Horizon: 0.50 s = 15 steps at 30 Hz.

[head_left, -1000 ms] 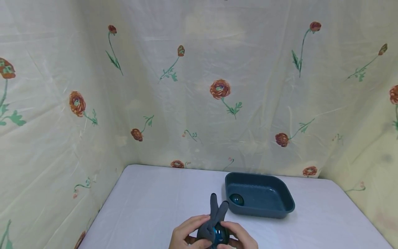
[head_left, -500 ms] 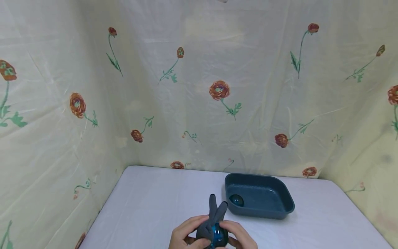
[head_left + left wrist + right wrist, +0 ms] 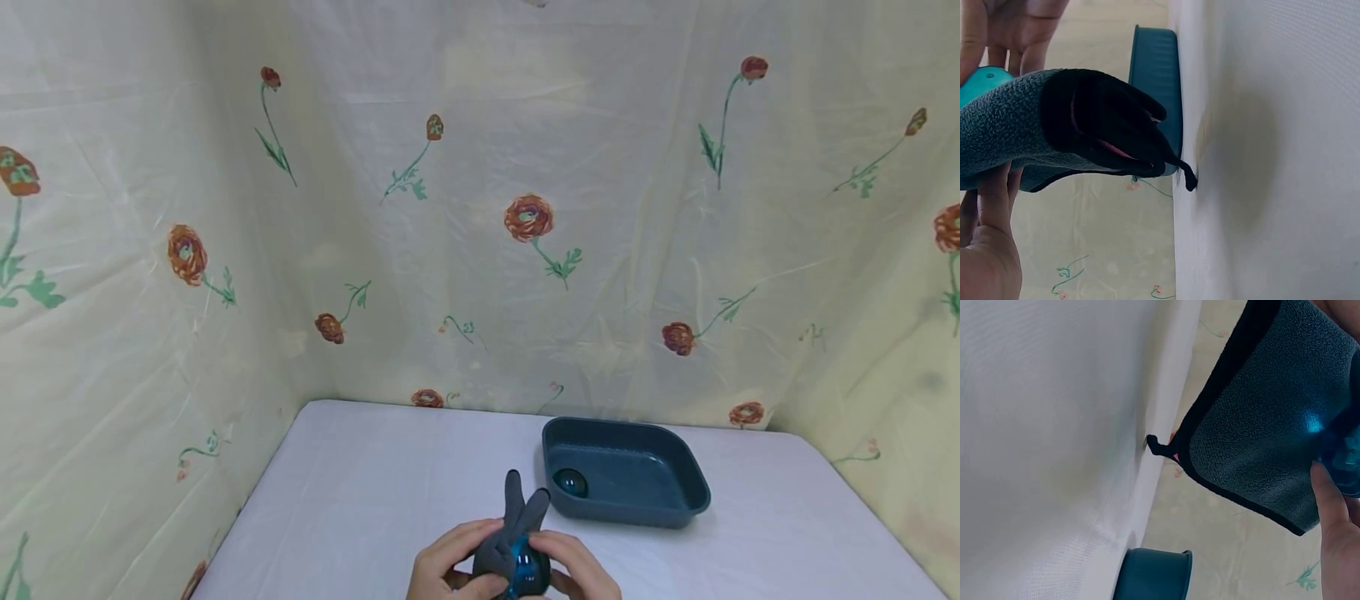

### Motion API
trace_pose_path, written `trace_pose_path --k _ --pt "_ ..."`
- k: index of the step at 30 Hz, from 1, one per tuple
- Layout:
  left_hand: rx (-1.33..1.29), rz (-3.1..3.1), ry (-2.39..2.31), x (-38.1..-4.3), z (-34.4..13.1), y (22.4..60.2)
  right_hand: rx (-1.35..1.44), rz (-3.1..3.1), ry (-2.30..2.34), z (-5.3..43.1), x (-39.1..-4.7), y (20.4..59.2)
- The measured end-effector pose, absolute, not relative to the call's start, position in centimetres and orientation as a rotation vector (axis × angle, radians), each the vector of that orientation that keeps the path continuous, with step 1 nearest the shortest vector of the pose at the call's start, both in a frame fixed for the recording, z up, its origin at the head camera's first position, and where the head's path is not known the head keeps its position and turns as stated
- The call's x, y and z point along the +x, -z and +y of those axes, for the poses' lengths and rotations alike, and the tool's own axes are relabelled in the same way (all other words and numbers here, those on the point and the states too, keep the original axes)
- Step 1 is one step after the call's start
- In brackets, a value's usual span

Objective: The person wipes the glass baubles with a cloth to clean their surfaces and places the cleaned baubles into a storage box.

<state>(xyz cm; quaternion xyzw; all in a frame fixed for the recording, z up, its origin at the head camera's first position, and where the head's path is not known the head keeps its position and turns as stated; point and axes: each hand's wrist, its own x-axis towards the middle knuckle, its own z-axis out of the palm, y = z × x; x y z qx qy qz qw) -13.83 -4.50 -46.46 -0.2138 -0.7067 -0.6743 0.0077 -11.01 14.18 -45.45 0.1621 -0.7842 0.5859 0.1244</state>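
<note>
At the bottom centre of the head view, both hands hold a shiny, see-through blue ball (image 3: 533,570) and a dark grey cloth (image 3: 494,553) with black trim. My left hand (image 3: 450,560) grips the cloth against the ball's left side. From the right, my right hand (image 3: 579,565) grips the ball with curled fingers. Two cloth ends stick up like ears. In the left wrist view the fuzzy cloth (image 3: 1010,122) drapes over the ball (image 3: 984,84), its black hanging loop pointing at the table. A fingertip of the right hand (image 3: 1339,534) touches the ball (image 3: 1342,464) in the right wrist view.
A dark teal rectangular bin (image 3: 678,515) stands on the white table (image 3: 375,483), beyond and right of the hands. Another dark shiny ball (image 3: 572,481) lies in its near left corner. Flower-printed curtains (image 3: 480,250) enclose the table at the back and sides.
The ball and cloth have shifted very slightly left in the head view, and the right thumb has slipped lower out of sight. Both hands keep their hold; the bin stays put.
</note>
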Motion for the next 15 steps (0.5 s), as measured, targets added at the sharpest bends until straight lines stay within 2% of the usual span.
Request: trace_pose_path --k 6,15 --pt "-0.641 -2.282 2.082 -13.7 -4.5 46.2 0.235 -2.417 -1.830 13.9 -10.8 44.3" --pt "-0.673 -2.292 2.020 -13.5 -4.5 46.4 0.228 -2.484 -1.869 14.2 -10.9 44.3"
